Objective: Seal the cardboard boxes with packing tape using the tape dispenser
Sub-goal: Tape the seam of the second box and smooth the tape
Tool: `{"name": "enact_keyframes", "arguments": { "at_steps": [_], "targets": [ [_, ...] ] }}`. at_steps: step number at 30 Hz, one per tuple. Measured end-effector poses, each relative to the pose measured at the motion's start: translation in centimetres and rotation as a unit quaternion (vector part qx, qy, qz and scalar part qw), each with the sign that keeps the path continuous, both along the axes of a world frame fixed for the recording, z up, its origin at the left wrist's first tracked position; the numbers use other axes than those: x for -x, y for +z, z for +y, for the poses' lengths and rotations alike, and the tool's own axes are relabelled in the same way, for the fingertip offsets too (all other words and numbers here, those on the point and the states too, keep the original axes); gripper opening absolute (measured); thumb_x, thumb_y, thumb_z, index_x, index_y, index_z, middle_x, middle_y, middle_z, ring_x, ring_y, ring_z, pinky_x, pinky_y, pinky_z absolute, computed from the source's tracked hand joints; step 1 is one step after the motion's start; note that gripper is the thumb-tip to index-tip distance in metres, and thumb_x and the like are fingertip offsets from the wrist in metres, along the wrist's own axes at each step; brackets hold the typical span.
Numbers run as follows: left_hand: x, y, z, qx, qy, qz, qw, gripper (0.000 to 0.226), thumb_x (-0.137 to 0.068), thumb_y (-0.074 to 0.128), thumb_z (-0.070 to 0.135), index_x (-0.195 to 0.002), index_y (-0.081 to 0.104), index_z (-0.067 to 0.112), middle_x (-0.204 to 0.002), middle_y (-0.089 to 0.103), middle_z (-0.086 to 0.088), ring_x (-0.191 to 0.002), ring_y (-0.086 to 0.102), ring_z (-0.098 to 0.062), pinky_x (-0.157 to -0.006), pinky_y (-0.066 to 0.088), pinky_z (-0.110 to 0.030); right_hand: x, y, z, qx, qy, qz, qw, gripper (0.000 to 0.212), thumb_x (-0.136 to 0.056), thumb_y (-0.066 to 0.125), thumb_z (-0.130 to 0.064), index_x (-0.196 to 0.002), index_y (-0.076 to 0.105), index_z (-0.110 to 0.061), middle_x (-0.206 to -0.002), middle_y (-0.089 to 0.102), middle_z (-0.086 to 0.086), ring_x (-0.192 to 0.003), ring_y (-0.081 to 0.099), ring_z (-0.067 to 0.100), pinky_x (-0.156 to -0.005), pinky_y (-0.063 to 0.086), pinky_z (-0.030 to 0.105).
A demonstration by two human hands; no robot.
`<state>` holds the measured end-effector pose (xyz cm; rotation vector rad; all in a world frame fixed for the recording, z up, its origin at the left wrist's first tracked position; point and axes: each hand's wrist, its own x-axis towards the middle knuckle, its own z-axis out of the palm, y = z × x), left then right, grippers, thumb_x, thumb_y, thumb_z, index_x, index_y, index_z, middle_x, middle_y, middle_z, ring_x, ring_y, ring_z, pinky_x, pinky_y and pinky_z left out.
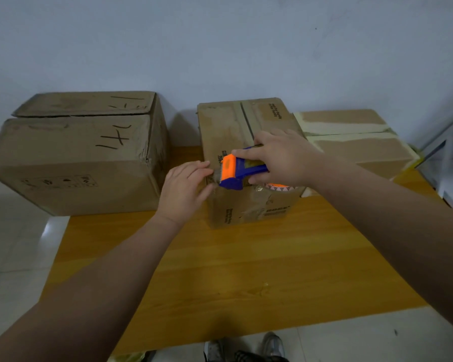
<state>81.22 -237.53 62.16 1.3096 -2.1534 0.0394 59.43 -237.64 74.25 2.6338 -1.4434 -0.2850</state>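
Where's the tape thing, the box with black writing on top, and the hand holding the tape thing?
tape dispenser [242, 169]: head view, on its blue body.
box with black writing [73, 152]: head view, on its near top flap.
right hand [285, 158]: head view, on the back of the hand.

Orange wooden table [246, 270], pale wall [220, 48], glossy tiled floor [16, 244], grey shoes [272, 344] at bottom edge

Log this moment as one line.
right hand: grips tape dispenser | left hand: pinches tape end | middle box: on table
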Motion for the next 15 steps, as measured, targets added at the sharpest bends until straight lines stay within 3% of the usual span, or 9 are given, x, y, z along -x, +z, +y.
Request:
{"name": "enact_keyframes", "arguments": {
  "at_steps": [3,8,15],
  "targets": [
    [1.1,0.0,0.5,0.012,-0.014,0.016,1.0,0.027,-0.073,0.077,0.015,-0.098,0.066,0.011,-0.105,0.066,-0.006,-0.102,0.061,-0.027,-0.084,0.045,-0.039,0.0,-0.1,0.0,0.0,-0.002,0.0,1.0,0.067,-0.091,0.046,-0.058,-0.149,0.018,-0.041,-0.133,0.042,0.005,-0.119,0.042,0.024,-0.098,0.031,0.037],
    [1.7,-0.6,-0.1,-0.051,-0.014,-0.019,0.998,0.047,-0.069,0.081,0.023,-0.108,0.057,0.008,-0.114,0.059,-0.01,-0.111,0.055,-0.028,-0.095,0.046,-0.04,0.0,-0.2,-0.2,0.002,-0.002,0.007,1.0,0.068,-0.09,0.045,-0.061,-0.149,0.018,-0.041,-0.127,0.044,0.005,-0.115,0.044,0.023,-0.096,0.032,0.036],
    [0.9,0.2,-0.4,-0.018,-0.042,0.043,0.998,0.014,-0.075,0.075,0.009,-0.088,0.069,0.008,-0.101,0.069,-0.009,-0.102,0.063,-0.029,-0.087,0.046,-0.045,0.1,0.0,-0.2,0.002,0.003,0.014,1.0,0.068,-0.091,0.044,-0.06,-0.149,0.017,-0.04,-0.13,0.043,0.004,-0.117,0.043,0.023,-0.096,0.032,0.036]
  ]
}}
